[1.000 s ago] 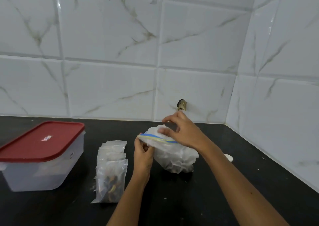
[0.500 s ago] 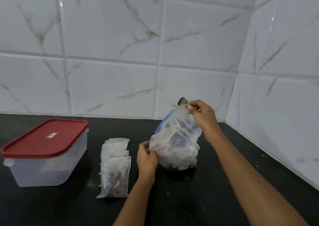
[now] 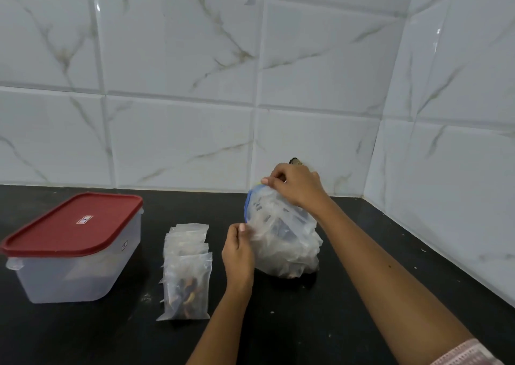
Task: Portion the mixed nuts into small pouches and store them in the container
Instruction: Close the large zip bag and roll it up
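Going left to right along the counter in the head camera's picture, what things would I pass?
Red-lidded container → stack of small pouches → left hand → big bag of nuts, with the right hand gripping its top.

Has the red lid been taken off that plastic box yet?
No, the red lid sits flat on the plastic box, while both hands are busy at the big bag.

The crumpled bag [image 3: 284, 242] clouds its contents; the frosted container [image 3: 75, 270] hides its inside.
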The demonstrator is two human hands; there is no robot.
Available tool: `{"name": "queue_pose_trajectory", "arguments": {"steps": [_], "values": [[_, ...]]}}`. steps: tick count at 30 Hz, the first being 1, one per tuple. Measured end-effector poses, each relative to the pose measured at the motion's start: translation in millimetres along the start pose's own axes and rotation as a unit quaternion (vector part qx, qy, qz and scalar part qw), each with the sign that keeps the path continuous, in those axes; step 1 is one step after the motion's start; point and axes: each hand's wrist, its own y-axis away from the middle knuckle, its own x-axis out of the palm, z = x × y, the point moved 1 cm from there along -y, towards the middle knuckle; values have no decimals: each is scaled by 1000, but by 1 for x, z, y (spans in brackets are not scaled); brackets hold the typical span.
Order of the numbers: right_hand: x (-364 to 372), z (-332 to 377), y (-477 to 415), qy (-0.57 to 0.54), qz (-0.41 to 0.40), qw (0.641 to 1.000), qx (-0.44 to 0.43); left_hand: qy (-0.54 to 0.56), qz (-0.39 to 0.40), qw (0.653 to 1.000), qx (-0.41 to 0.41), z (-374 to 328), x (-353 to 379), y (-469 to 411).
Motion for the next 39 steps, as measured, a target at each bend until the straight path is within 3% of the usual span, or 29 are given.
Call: {"name": "queue_pose_trajectory", "arguments": {"steps": [3, 6, 10, 14, 18, 20, 23, 25, 27, 29, 30, 34, 39], "values": [[-3, -14, -12, -87, -64, 991, 74, 29, -56, 997, -50, 5, -1, -3], [-12, -27, -19, -216, -112, 960, 136, 52, -109, 990, -76, 2, -1, -2], [-29, -38, -25, -306, -208, 918, 146, 82, -144, 981, -103, -2, -3, 1], [-44, -34, -21, -277, -273, 919, 64, 51, -128, 985, -105, -5, 2, 7], [-50, -23, -15, -199, -161, 966, -17, 89, -109, 976, -163, -5, 3, 7], [-44, -35, -5, -122, -192, 974, 17, 95, -104, 978, -153, -4, 3, 7], [-11, -76, 24, -225, -297, 909, 188, 85, -84, 990, -75, -14, 7, 11], [22, -98, 48, -339, -231, 846, 340, 65, -71, 995, -36, -16, 11, 12], [45, -107, 66, -453, -137, 781, 408, 48, -68, 996, -24, -16, 14, 12], [53, -108, 73, -561, -98, 716, 404, 27, -72, 997, -22, -15, 16, 9], [53, -107, 73, -591, -85, 700, 392, 8, -73, 997, -15, -15, 17, 8], [56, -110, 63, -625, -54, 701, 339, -111, -37, 993, 28, -20, 18, -1], [64, -112, 61, -705, -120, 631, 302, -329, 22, 943, 52, -32, 24, -14]]}}
